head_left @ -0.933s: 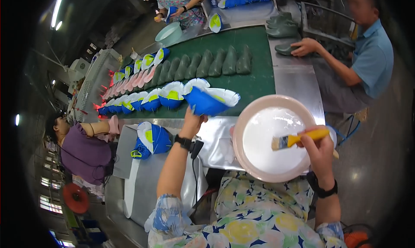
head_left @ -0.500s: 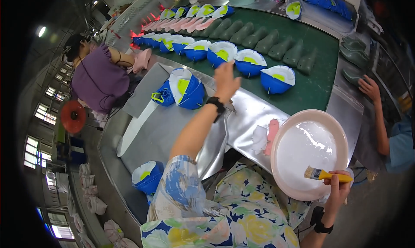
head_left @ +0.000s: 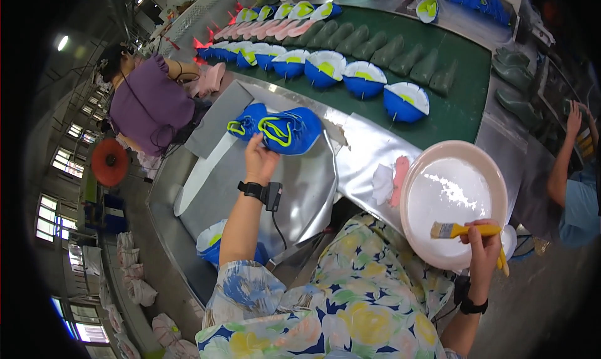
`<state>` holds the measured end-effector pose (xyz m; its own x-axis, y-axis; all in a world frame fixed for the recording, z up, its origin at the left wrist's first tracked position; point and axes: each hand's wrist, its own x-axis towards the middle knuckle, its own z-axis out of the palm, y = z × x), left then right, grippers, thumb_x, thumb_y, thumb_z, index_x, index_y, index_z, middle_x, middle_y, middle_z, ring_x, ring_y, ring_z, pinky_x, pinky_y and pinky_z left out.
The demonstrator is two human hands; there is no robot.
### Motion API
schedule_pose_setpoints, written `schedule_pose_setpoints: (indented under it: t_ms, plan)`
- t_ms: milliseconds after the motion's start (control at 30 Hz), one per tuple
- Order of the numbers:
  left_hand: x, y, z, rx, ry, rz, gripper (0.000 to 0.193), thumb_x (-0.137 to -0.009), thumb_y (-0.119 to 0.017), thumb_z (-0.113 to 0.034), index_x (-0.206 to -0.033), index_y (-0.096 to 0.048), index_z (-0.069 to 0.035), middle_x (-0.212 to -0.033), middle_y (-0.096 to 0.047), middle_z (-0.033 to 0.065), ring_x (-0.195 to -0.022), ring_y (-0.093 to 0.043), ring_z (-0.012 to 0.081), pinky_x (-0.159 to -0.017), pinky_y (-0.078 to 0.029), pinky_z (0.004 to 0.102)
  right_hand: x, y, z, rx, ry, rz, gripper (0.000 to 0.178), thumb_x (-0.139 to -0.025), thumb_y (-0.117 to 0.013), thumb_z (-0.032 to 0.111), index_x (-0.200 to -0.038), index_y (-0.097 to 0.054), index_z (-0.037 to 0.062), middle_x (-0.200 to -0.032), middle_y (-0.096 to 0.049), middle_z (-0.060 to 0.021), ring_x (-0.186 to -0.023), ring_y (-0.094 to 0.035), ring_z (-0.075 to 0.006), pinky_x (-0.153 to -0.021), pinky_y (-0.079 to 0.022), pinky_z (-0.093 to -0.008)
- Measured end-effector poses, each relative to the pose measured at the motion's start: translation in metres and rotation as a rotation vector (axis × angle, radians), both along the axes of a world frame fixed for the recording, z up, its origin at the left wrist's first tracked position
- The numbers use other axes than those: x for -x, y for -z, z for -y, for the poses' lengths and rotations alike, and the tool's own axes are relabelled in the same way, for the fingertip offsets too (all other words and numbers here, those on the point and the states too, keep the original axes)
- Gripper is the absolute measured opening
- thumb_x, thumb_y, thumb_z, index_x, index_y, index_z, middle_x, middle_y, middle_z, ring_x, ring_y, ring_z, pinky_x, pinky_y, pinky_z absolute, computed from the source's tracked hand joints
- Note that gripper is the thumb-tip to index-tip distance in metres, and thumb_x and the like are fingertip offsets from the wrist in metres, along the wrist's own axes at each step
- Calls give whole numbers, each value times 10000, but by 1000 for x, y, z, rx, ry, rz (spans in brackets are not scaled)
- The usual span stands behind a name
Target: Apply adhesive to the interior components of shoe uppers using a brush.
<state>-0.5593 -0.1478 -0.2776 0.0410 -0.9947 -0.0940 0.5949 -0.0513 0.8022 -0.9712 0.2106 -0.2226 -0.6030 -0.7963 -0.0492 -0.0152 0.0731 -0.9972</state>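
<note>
My left hand (head_left: 261, 161) pinches the near edge of a blue shoe upper (head_left: 302, 128) with yellow-green trim round its opening. A second blue shoe upper (head_left: 245, 117) lies against it on the left, on the grey metal tray (head_left: 294, 190). In my right hand (head_left: 483, 249) is a paintbrush (head_left: 460, 230) with a yellow handle and pale bristles. The brush is held level over a pink basin (head_left: 411, 234) of white liquid. Down by my left forearm sits another blue shoe upper (head_left: 213, 235), partly hidden by the arm.
On the green conveyor belt (head_left: 466, 124) stand rows of blue uppers (head_left: 405, 102), dark green shoe lasts (head_left: 426, 66) and pink pieces (head_left: 300, 28). A co-worker in purple (head_left: 150, 108) sits at the left; another's hand (head_left: 573, 118) is at the right. Pink and white scraps (head_left: 398, 180) lie beside the basin.
My left hand has drawn back from the belt to the tray and taken hold of the upper. That upper, white lining up before, now shows its blue side. The brush has shifted slightly up and left.
</note>
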Motion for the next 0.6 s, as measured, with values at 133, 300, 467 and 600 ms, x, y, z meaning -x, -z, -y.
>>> schedule_pose_setpoints:
  t_ms: [133, 300, 467, 600]
  plan:
    - [-34, 59, -53, -482, 452, -31, 414, -769, -587, -50, -1181, -557, -44, -1184, -592, 158, -1066, -605, 340, -976, -499, 533, 2, 0, 5, 19, -13, -12, 135, -977, -622, 110, -1065, -569, 21, -971, -669, -78, -782, -632, -106, -733, -525, -233]
    - [-61, 89, -51, -199, -216, 1020, 613, -725, -613, -28, -1328, -499, -21, -1324, -518, 156, -1216, -493, 336, -1078, -379, 470, 2, 7, 2, 0, -32, 6, 147, -969, -637, 105, -1069, -570, 20, -964, -664, -70, -784, -629, -103, -734, -521, -228]
    - [1, 13, -43, 701, 429, 1757, 713, -673, -663, -32, -1364, -491, -68, -1418, -449, 177, -1302, -409, 417, -1122, -328, 465, 11, 15, 11, 5, 17, 11, 149, -960, -648, 96, -1056, -574, 8, -931, -633, -57, -797, -632, -106, -738, -529, -237]
    - [5, 22, -34, 864, 639, 1814, 554, -689, -659, -10, -1229, -558, -76, -1263, -567, 178, -1215, -510, 388, -1032, -422, 436, -5, 14, 46, 84, -85, -245, 168, -923, -680, 95, -1013, -587, -12, -891, -669, -79, -776, -657, -128, -715, -532, -258]
